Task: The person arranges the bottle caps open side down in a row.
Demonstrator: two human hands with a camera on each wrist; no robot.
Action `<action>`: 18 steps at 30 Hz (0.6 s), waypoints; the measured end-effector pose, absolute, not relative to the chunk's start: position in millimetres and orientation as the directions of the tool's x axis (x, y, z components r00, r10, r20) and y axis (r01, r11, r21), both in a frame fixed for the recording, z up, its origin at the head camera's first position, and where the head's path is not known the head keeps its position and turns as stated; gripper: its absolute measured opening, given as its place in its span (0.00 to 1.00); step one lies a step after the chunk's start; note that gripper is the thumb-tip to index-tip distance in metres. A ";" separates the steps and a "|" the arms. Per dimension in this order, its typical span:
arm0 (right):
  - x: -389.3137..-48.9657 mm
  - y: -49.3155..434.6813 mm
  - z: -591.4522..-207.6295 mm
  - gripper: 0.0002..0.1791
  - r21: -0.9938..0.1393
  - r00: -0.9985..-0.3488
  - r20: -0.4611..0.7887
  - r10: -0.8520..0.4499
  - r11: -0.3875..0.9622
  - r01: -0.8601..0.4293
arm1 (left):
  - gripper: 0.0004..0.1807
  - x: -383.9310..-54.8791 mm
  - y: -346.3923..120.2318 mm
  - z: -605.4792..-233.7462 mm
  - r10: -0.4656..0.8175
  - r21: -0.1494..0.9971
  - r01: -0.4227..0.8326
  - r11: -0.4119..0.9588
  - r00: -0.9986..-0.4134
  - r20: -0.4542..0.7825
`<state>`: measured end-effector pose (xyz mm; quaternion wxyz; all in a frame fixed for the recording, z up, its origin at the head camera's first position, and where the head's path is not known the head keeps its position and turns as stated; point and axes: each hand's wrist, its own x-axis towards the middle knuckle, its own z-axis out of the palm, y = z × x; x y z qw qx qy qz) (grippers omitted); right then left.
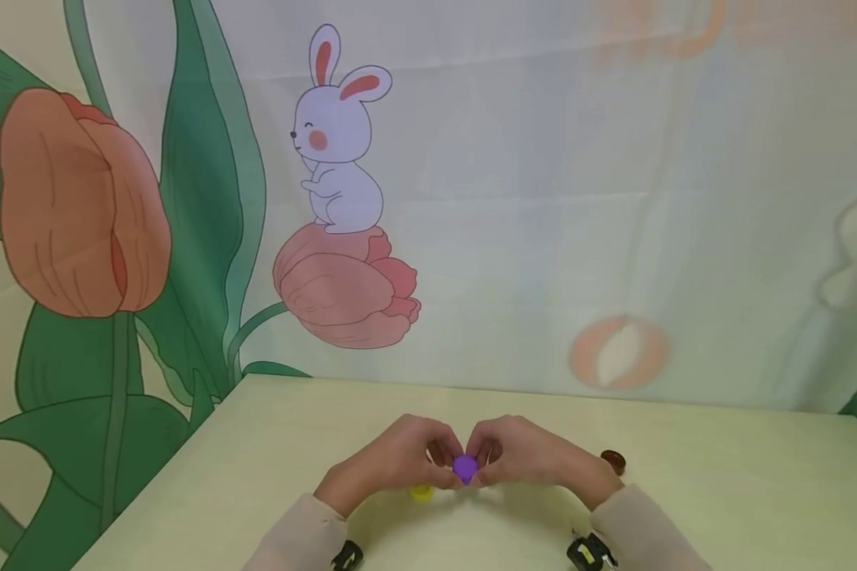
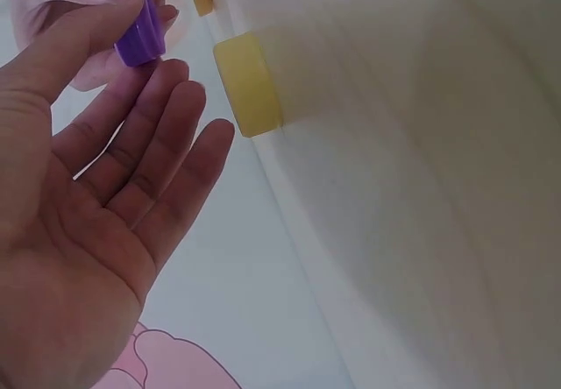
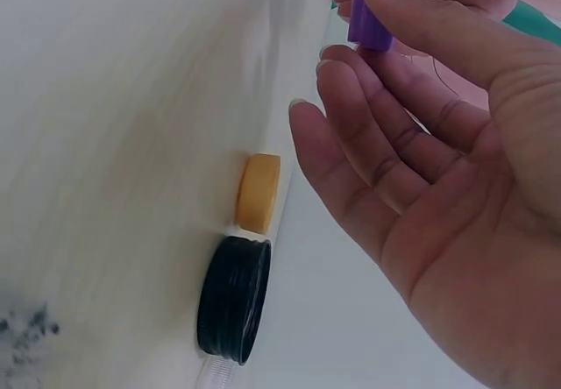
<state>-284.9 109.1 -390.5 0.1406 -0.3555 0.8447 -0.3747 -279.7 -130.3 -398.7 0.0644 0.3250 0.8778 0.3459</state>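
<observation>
A small purple cap (image 1: 465, 467) is held between both hands, over the middle of the table. My left hand (image 1: 413, 454) pinches its left side between thumb and index finger. From the other side, the thumb and index finger of my right hand (image 1: 517, 450) grip it too. A flared rim shows on the purple cap (image 2: 142, 34) in the left wrist view. Nearest below the left hand lies a yellow cap (image 2: 248, 84), partly hidden by that hand in the head view.
On the right side of the table (image 1: 743, 492) is a dark brown round lid (image 1: 613, 461), close to the right forearm. The right wrist view shows an orange cap (image 3: 259, 194) beside a black ridged lid (image 3: 234, 300), with a clear ribbed piece (image 3: 216, 373) below. A printed curtain (image 1: 507, 238) hangs behind.
</observation>
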 end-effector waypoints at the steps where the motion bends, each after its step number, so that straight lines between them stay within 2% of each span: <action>1: -284.9 108.7 -391.1 0.09 -0.730 -0.706 0.032 -0.707 0.466 -0.500 | 0.09 -279.8 -130.4 -398.7 0.615 0.648 0.523 0.553 -0.781 0.105; 18: -282.6 100.2 -404.7 0.10 -0.722 -0.707 0.015 -0.707 0.482 -0.497 | 0.09 -279.2 -132.1 -401.0 0.644 0.615 0.530 0.584 -0.764 0.046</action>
